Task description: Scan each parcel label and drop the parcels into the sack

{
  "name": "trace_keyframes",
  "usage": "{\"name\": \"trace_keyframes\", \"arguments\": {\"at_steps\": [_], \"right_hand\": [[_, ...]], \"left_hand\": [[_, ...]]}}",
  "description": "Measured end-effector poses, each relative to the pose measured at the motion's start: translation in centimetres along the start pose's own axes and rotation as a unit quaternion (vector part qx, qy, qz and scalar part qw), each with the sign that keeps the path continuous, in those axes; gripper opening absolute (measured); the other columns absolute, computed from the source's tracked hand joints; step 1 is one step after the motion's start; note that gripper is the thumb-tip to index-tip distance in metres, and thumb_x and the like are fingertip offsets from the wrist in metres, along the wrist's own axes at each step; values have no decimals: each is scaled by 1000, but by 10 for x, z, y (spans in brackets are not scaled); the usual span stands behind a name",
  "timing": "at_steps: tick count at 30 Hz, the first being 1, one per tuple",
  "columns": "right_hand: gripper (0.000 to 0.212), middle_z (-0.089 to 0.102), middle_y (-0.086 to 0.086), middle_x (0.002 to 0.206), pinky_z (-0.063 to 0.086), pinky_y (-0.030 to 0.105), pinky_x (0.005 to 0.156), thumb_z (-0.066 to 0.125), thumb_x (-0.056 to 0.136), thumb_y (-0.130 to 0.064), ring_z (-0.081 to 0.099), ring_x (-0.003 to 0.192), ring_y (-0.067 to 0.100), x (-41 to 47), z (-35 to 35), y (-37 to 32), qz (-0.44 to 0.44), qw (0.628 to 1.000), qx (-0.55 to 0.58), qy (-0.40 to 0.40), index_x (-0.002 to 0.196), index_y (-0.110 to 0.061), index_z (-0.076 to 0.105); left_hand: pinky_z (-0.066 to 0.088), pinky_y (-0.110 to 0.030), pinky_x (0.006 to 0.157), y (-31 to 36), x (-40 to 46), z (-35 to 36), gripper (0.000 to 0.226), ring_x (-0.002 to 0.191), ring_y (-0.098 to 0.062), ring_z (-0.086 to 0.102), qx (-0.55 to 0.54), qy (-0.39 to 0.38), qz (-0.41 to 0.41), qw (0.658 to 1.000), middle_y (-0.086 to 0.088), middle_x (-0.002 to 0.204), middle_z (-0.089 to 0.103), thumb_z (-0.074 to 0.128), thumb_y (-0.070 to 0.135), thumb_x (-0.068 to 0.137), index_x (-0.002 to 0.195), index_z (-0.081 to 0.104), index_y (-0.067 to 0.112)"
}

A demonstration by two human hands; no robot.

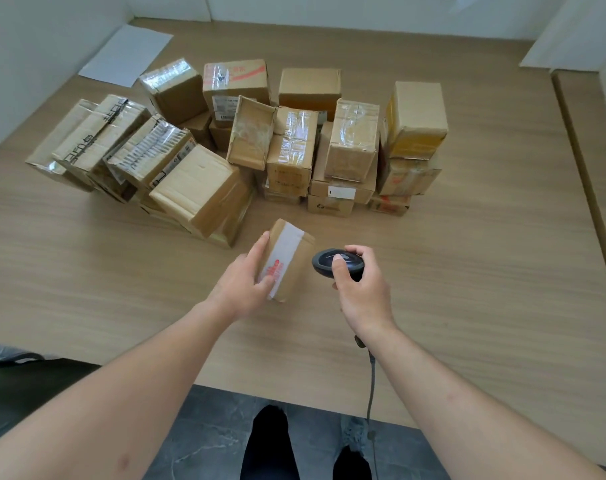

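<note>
My left hand [246,278] grips a small brown cardboard parcel [289,259] with white tape and red print, held just above the wooden table [485,271]. My right hand [358,282] holds a black barcode scanner [332,263] right beside the parcel, its head turned toward the parcel's right side. The scanner's grey cable [370,386] hangs down past the table's front edge. Behind them, several taped cardboard parcels [294,147] lie piled across the table's middle. A dark sack [14,379] shows at the lower left, beside the table; only part of it is in view.
A white sheet of paper [126,55] lies at the table's far left corner. White walls close in the left and back sides. Below the front edge are a dark stone floor [208,441] and my legs and shoes.
</note>
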State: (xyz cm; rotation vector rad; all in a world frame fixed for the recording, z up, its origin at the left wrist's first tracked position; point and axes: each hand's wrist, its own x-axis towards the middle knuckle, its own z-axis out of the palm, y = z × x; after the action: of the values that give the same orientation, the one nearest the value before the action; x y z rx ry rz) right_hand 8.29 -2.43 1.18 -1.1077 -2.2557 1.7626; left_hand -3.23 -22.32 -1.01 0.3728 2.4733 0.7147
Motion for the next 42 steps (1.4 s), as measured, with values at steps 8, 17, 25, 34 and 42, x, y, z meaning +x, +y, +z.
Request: {"name": "trace_keyframes", "arguments": {"at_steps": [8,17,25,34,42], "right_hand": [[39,73,-18,103,61,48,89,55,83,-69,74,95,15,-3,1,6,2,1000,-9,3,114,-47,59],[16,73,-18,103,61,47,88,64,98,-50,75,96,15,-1,-2,14,-9,1000,-5,7,113,-48,60],[33,74,-23,103,59,41,86,60,94,-56,70,95,4,-7,-17,5,-94,989,-105,-47,125,-45,59],[48,74,-21,97,60,42,78,49,83,-65,71,87,13,-10,-25,-9,-169,965,-175,-98,129,-51,53],[45,73,-22,95,60,43,75,51,84,-63,70,85,11,-9,-27,-8,-174,966,-172,-86,127,-49,55]], "left_hand": [[46,-44,108,0,-2,3,84,143,-32,34,124,54,-48,990,-8,160,26,78,62,82,155,38,52],[46,-37,108,-7,10,-11,79,133,-23,53,-2,23,-26,999,0,139,58,82,48,83,153,45,51],[52,-33,98,-12,13,-15,79,115,-13,62,-93,-13,-33,995,8,142,55,77,41,77,149,49,55],[48,-30,94,-13,17,-20,77,119,-20,55,-83,-49,-17,995,1,131,45,79,25,85,151,48,51],[44,-27,90,-10,16,-17,74,117,-19,53,-82,-36,-23,996,1,132,44,78,28,88,151,47,52]]}}
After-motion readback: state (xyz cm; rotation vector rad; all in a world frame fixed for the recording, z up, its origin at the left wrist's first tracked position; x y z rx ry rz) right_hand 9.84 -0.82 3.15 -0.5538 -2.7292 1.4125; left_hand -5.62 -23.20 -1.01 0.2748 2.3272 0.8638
